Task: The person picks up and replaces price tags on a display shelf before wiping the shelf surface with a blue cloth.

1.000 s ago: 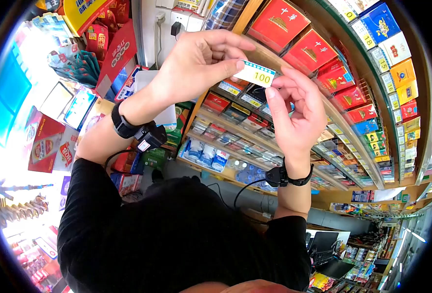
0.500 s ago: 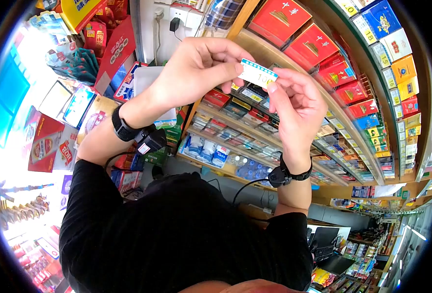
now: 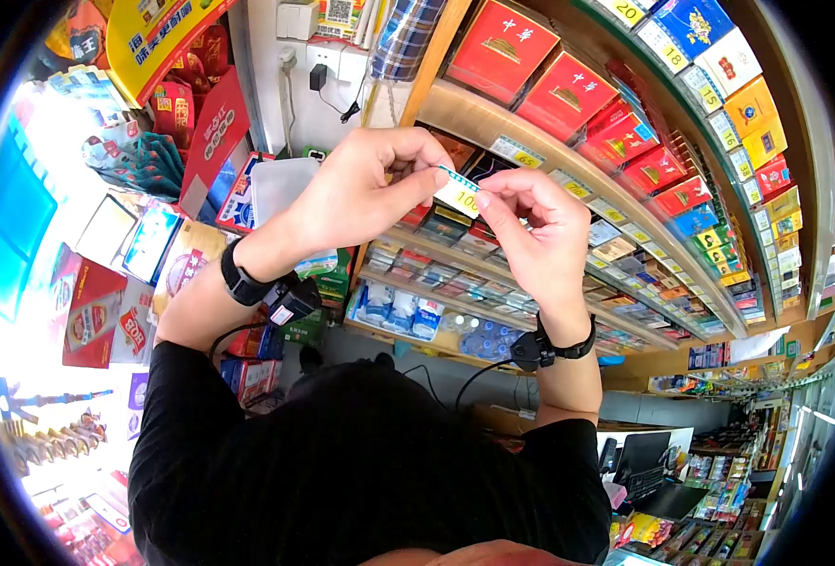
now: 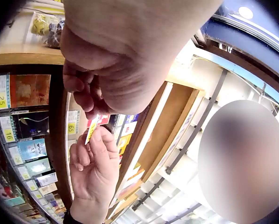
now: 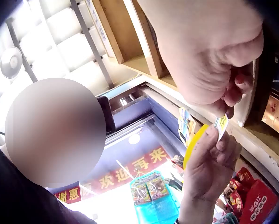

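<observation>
A small white tag [image 3: 459, 195] with a teal edge and a yellow "100" is held up between both hands in the head view. The left hand [image 3: 370, 184] pinches its left end between thumb and fingers. At its right end, the right hand [image 3: 538, 231] pinches it with thumb and fingertips, covering part of the number. The left wrist view shows the tag [image 4: 91, 129] nearly edge-on, with the right hand [image 4: 96, 170] below it. In the right wrist view the tag [image 5: 221, 125] stands between the left hand [image 5: 209, 168] and the right hand above.
Behind the hands, a wooden shelf edge [image 3: 521, 132] carries price tags such as "65". Red boxes [image 3: 501, 49] stand on it, with more rows of packs right and below. Wall sockets [image 3: 340, 64] with plugs and a white plastic container [image 3: 281, 191] are at the left.
Both hands, with the tag between them, sit lower and further left in the head view. The shelves have shifted left in view, and a "65" price tag on the shelf edge now shows above the hands.
</observation>
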A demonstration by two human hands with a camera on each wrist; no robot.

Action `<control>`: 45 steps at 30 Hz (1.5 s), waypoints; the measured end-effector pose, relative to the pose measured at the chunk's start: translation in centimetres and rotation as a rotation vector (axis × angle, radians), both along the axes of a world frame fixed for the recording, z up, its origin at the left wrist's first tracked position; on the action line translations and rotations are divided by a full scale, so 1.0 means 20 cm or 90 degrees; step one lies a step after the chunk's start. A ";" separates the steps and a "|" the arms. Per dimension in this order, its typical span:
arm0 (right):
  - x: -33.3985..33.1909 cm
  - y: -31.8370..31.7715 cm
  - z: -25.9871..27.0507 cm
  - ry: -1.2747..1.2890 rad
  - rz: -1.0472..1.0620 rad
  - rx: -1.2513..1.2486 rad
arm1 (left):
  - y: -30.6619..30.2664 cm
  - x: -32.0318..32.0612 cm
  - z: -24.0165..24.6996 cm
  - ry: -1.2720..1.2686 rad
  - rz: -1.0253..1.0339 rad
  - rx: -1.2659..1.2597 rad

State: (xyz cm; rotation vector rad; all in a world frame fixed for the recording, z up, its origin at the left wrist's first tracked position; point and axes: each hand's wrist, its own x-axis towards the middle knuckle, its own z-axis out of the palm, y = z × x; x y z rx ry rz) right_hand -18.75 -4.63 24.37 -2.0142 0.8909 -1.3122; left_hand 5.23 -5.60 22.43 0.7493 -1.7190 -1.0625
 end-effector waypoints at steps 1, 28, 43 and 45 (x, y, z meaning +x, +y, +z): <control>0.00 0.00 0.01 0.033 -0.005 -0.004 | 0.00 0.00 0.00 -0.004 0.003 0.002; 0.12 -0.16 0.28 0.179 -0.173 -0.307 | -0.08 0.01 -0.03 -0.204 0.324 -0.489; 0.17 -0.14 0.27 0.329 -0.169 -0.284 | -0.10 -0.01 -0.06 -0.085 0.302 -0.424; 0.17 -0.14 0.26 0.335 -0.166 -0.299 | -0.10 -0.01 -0.06 -0.080 0.312 -0.429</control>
